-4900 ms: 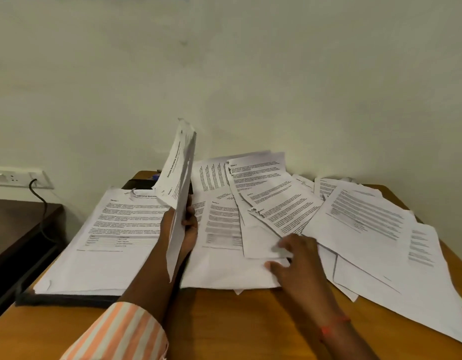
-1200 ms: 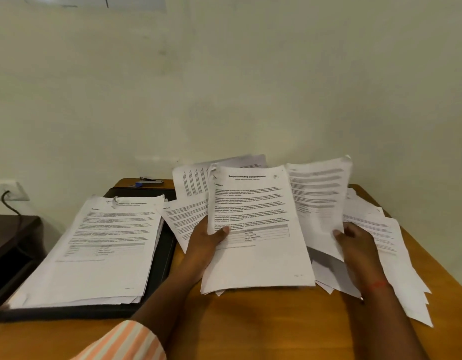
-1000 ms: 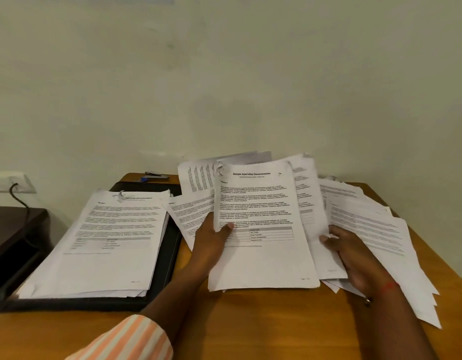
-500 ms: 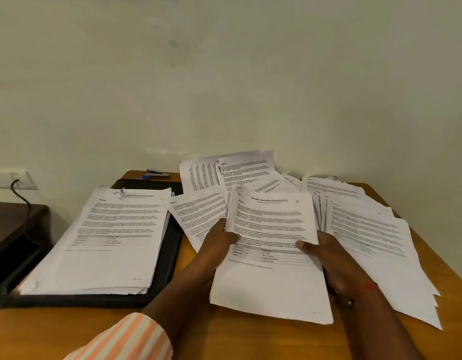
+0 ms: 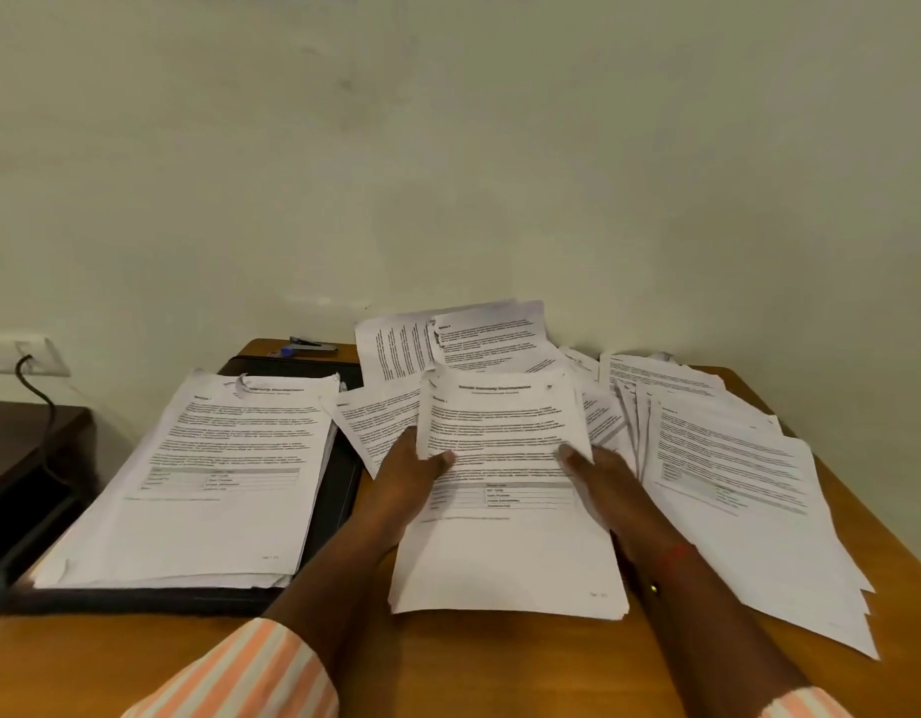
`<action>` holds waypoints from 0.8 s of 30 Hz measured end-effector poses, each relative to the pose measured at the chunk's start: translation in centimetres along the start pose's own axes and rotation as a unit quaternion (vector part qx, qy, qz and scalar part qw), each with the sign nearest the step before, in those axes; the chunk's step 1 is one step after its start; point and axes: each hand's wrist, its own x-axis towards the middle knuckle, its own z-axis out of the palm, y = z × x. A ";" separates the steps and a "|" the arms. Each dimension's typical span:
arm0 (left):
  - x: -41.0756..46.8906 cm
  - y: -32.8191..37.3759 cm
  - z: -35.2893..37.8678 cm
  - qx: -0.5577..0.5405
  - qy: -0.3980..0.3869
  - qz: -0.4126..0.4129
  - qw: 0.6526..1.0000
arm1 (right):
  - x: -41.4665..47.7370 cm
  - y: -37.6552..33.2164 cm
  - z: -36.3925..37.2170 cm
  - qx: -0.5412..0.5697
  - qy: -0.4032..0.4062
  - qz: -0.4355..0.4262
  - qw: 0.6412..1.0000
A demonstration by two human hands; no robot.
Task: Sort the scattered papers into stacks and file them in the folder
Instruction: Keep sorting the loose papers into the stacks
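Two hands now share one bundle of papers (image 5: 505, 551): left hand (image 5: 412, 476) and right hand (image 5: 601, 476) each pinch a side edge, whereas a second ago the right held separate sheets, so that set looks merged. Bundle sits low over the table (image 5: 448, 665), between the sorted stack (image 5: 204, 484) on the black folder (image 5: 339, 492) and the scattered papers (image 5: 733, 489). Heading blurred, probably "Sample Internship Documentation".

The papers (image 5: 505, 557) and the stack (image 5: 215, 484) are showing as thin, matt white paper. The folder (image 5: 342, 484) is looking black and dull — the table (image 5: 500, 676) is showing smooth wood with a soft sheen — and the sleeve (image 5: 251, 681) is reading as striped cloth.
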 end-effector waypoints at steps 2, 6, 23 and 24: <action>0.1 -0.4 -0.3 0.020 0.034 0.013 0.999 | 2.7 -1.1 -0.1 -0.125 0.100 -0.018 0.987; 0.5 -0.4 -0.5 0.018 0.066 0.020 0.997 | 10.5 -3.5 -0.8 -0.225 0.160 -0.063 0.959; 1.9 -2.0 -1.2 0.100 0.142 0.076 0.982 | 30.6 -2.7 -0.9 -0.299 0.226 -0.009 0.927; 1.8 -1.9 -1.1 0.104 0.142 0.076 0.981 | 30.6 -2.5 -1.0 -0.298 0.216 -0.016 0.930</action>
